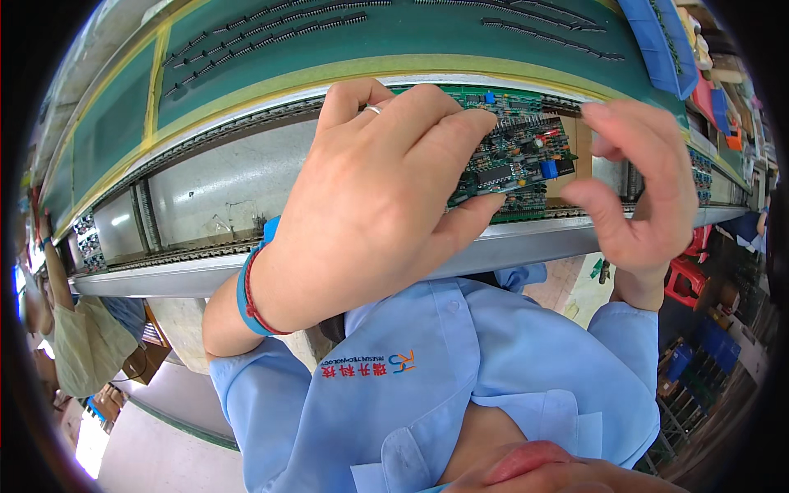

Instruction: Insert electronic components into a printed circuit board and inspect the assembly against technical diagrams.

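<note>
Fingers of the left hand (374, 185) grasp a circuit board (526, 160) over the conveyor (526, 244), the right hand (664, 209) released just beside it.

- Your head-worn fisheye looks down past your blue shirt (534, 337).
- It faces your left hand (374, 193) and right hand (645, 193) closely; the conveyor (538, 241) bends toward its rim.

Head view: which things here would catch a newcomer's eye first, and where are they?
Filling the middle, the left hand, with a blue band at its wrist, grips a green circuit board. The right hand hovers to the board's right, thumb and fingers parted. Beyond them, rows of small black components line the green surface.
</note>
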Action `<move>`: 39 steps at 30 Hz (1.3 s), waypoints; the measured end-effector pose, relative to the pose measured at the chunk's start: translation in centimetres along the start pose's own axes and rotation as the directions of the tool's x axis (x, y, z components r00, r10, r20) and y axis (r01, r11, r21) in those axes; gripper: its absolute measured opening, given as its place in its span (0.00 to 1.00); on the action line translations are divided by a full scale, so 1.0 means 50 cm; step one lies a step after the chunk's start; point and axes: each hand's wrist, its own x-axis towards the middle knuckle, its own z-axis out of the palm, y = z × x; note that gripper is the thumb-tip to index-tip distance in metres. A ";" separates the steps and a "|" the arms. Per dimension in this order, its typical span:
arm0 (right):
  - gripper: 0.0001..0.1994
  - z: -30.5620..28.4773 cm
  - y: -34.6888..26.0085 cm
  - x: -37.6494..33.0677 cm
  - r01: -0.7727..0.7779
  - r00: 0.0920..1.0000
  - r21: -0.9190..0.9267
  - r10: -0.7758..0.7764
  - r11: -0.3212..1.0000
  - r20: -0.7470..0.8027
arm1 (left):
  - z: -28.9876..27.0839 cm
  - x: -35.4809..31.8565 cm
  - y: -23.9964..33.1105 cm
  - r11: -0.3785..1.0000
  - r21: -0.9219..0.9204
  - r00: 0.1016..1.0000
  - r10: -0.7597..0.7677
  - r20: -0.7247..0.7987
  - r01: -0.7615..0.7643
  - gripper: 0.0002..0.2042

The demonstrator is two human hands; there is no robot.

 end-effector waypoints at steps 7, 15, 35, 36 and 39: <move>0.24 0.020 0.012 -0.008 0.146 0.980 0.008 -0.146 0.989 0.134 | -0.010 -0.004 -0.005 0.982 -0.180 0.999 -0.053 0.013 0.054 0.21; 0.18 0.009 0.014 -0.007 0.230 0.973 -0.075 -0.227 0.970 0.046 | -0.020 0.001 0.000 0.971 -0.234 0.999 -0.034 0.031 0.041 0.22; 0.25 0.014 0.021 -0.018 0.391 0.906 -0.091 -0.400 0.916 -0.136 | -0.019 0.000 0.014 0.992 -0.106 0.996 0.059 -0.061 -0.065 0.24; 0.30 0.000 0.007 -0.020 0.256 0.965 -0.034 -0.257 0.966 -0.059 | -0.019 0.001 0.012 0.994 -0.084 0.995 0.067 -0.068 -0.073 0.25; 0.39 -0.002 0.006 -0.027 0.122 0.992 0.034 -0.122 0.992 -0.012 | -0.017 0.001 0.012 0.995 -0.047 0.994 0.087 -0.066 -0.090 0.26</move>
